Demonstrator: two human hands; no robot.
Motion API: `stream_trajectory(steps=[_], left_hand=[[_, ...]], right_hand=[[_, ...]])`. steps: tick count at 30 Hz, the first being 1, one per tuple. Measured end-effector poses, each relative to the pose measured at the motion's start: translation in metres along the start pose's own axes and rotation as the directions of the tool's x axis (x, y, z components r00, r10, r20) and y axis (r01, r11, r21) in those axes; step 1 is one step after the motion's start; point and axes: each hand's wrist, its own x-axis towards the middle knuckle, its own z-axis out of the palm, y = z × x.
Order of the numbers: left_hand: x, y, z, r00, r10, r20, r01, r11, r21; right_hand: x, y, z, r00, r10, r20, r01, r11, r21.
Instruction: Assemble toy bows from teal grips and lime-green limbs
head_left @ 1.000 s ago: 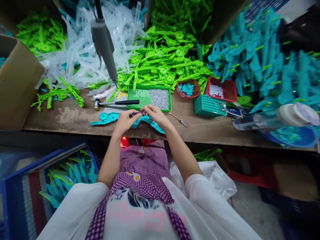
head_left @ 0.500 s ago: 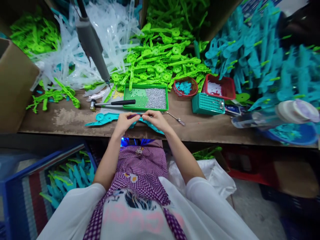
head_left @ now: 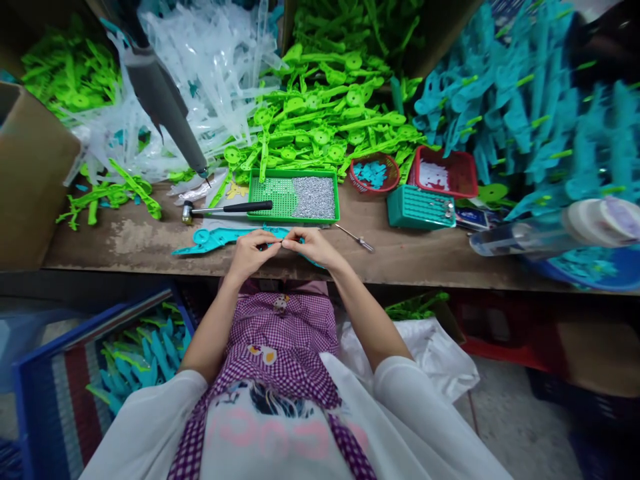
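Note:
My left hand point(head_left: 255, 253) and my right hand point(head_left: 313, 247) meet fingertip to fingertip over the front of the workbench. Both are closed in a pinch on a small dark piece between them, too small to name. Under and behind the hands lies a long turquoise plastic part point(head_left: 213, 240), partly covered by them. Just beyond rests a small hammer point(head_left: 227, 208) with a black grip, its handle over the edge of a green tray point(head_left: 295, 219) of small silvery metal pieces. To the right of my right hand is a thin screwdriver-like tool point(head_left: 355, 238).
A grey power screwdriver point(head_left: 165, 107) hangs at the left. Behind are heaps of lime-green parts point(head_left: 320, 127), clear plastic parts point(head_left: 210, 67) and turquoise parts point(head_left: 515, 100). A red basket point(head_left: 375, 187), a teal box point(head_left: 421, 208) and a bottle point(head_left: 540, 230) stand right. A blue crate point(head_left: 23, 400) sits lower left.
My hands have shifted slightly, fingertips drawn together around the small piece. The hanging power screwdriver has swung a little to the left. The view has moved slightly.

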Motion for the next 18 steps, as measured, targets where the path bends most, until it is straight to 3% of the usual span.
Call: stream_trajectory(steps=[3,5,8,11,13,15,17,18], left_hand=[[-0.014,0.002,-0.004,0.997,-0.072,-0.037,0.071,0.997,-0.012],[-0.031,0.003,-0.006,0.980,-0.193,-0.047,0.190,0.980,-0.055],[-0.061,0.004,0.002,0.911,-0.411,0.030,0.408,0.890,-0.204],[-0.079,0.011,0.020,0.825,-0.551,0.123,0.547,0.725,-0.419],[-0.083,0.019,0.028,0.792,-0.584,0.174,0.567,0.601,-0.564],[-0.084,0.025,0.026,0.777,-0.600,0.190,0.547,0.496,-0.674],[-0.083,0.026,0.016,0.758,-0.636,0.142,0.507,0.440,-0.741],[-0.081,0.025,0.010,0.744,-0.660,0.102,0.484,0.428,-0.764]], right_hand=[[-0.010,-0.002,0.000,0.999,-0.030,-0.022,0.029,0.999,-0.044],[-0.016,-0.006,-0.002,0.999,-0.036,-0.031,0.032,0.993,-0.114],[-0.011,-0.017,-0.001,0.996,-0.021,-0.088,0.000,0.973,-0.232],[0.006,-0.031,0.003,0.944,-0.076,-0.320,-0.025,0.954,-0.299],[0.006,-0.040,0.003,0.870,-0.156,-0.468,0.002,0.950,-0.311],[-0.015,-0.047,0.002,0.808,-0.186,-0.559,0.020,0.957,-0.289],[-0.049,-0.046,0.007,0.776,-0.087,-0.625,-0.048,0.980,-0.195],[-0.067,-0.043,0.015,0.812,0.008,-0.584,-0.100,0.987,-0.125]])
